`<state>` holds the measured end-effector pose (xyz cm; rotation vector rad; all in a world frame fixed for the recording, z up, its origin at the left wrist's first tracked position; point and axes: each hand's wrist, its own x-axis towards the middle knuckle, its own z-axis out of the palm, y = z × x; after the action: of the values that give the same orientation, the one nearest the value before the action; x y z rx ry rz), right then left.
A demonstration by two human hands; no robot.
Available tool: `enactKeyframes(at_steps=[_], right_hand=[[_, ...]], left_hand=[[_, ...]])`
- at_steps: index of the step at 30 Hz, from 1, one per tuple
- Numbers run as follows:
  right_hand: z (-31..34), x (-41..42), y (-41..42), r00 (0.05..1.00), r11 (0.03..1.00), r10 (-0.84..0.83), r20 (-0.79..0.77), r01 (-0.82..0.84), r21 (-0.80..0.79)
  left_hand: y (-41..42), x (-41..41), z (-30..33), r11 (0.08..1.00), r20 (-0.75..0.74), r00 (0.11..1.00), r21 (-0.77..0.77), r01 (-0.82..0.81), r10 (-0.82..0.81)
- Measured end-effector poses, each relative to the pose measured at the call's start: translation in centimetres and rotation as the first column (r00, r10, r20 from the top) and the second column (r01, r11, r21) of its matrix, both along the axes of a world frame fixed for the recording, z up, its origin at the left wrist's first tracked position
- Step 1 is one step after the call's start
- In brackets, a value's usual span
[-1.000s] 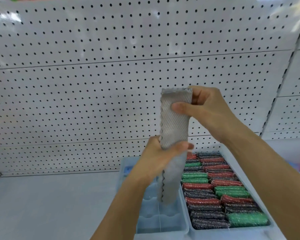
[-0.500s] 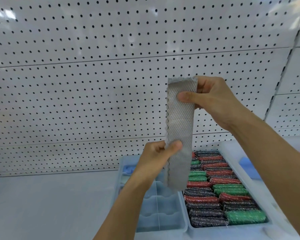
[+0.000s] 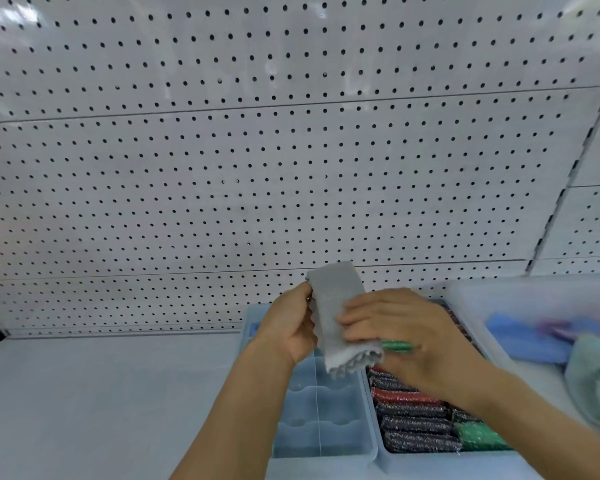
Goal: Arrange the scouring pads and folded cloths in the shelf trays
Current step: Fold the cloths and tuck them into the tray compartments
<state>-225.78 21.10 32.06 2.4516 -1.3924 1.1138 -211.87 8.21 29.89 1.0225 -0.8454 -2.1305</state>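
Fingers [image 3: 355,320] of the right hand [image 3: 416,344] lie flat against a folded grey cloth [image 3: 336,317], while the left hand [image 3: 288,330] grips its other side, above the empty divided tray [image 3: 323,420]. The neighbouring tray [image 3: 465,460] is already packed with scouring pads [image 3: 413,424]; this cloth and a heap of coloured cloths [image 3: 534,341] at right apparently await placing.
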Motion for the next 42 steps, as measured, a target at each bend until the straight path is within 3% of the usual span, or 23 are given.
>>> enactKeyframes(at_steps=[2,5,7,10,13,15,16,17,19,21,25,29,32,34,37,42], right_hand=[[-0.8,-0.8,0.0,0.985,0.998,-0.04,-0.17,0.032,-0.053],[-1.3,-1.4,-0.1,0.879,0.977,-0.125,-0.461,0.029,-0.21],[-1.6,-1.5,-0.4,0.832,0.946,-0.191,-0.521,0.016,-0.323],[-1.3,-1.4,-0.9,0.836,0.894,-0.246,-0.49,0.001,-0.447],[-0.8,-1.4,-1.5,0.92,0.923,-0.206,-0.335,0.07,-0.378],[0.2,-0.1,-1.2,0.987,0.973,-0.148,0.058,0.156,-0.172],[0.9,0.5,-1.1,0.932,0.983,-0.155,0.328,0.177,-0.038],[1.5,0.9,-1.2,0.803,0.982,-0.187,0.566,0.158,0.101],[2.1,0.4,-1.8,0.515,0.93,-0.311,0.799,-0.007,0.367],[2.3,-0.4,-2.4,0.373,0.826,-0.449,0.812,-0.172,0.536],[1.3,-0.1,-2.5,0.365,0.779,-0.521,0.771,-0.165,0.604],[0.4,0.9,-2.4,0.335,0.774,-0.512,0.791,-0.22,0.594],[-0.2,1.2,-1.9,0.393,0.769,-0.468,0.791,-0.26,0.584],[-0.5,0.9,-1.6,0.378,0.791,-0.421,0.824,-0.292,0.538],[-0.4,0.1,-1.4,0.282,0.824,-0.34,0.897,-0.37,0.429],[-0.1,0.0,-1.4,0.34,0.878,-0.238,0.91,-0.326,0.351]], left_hand=[[0.2,0.2,0.4,1.0,-0.036,0.999,-0.012,0.019,-0.02],[0.3,0.4,0.3,0.998,-0.068,0.996,0.007,0.063,-0.063],[0.4,0.4,0.2,0.996,-0.09,0.993,0.027,0.08,-0.077],[0.6,0.1,-0.2,0.989,-0.145,0.984,0.084,0.12,-0.107],[0.9,0.2,-0.6,0.988,-0.153,0.981,0.076,0.132,-0.119],[1.7,0.5,-0.9,0.988,-0.132,0.98,0.015,0.152,-0.149],[1.7,0.6,-1.2,0.987,-0.118,0.98,-0.024,0.161,-0.163],[2.0,0.7,-1.3,0.983,-0.082,0.981,-0.076,0.168,-0.174],[2.0,0.9,-1.9,0.971,-0.078,0.976,-0.146,0.191,-0.203],[2.4,0.9,-1.9,0.959,-0.127,0.96,-0.171,0.228,-0.251],[3.9,0.4,-0.1,0.896,0.028,0.959,-0.35,0.273,-0.282],[5.2,-0.5,0.8,0.867,0.088,0.993,-0.486,0.109,-0.075],[5.2,-0.5,0.7,0.807,0.076,0.995,-0.59,-0.008,0.065],[5.0,0.0,0.6,0.793,0.07,0.997,-0.609,0.01,0.041],[4.7,0.9,1.1,0.759,0.087,0.996,-0.647,0.079,-0.029],[4.7,1.6,2.1,0.744,0.048,0.992,-0.658,0.12,-0.117]])
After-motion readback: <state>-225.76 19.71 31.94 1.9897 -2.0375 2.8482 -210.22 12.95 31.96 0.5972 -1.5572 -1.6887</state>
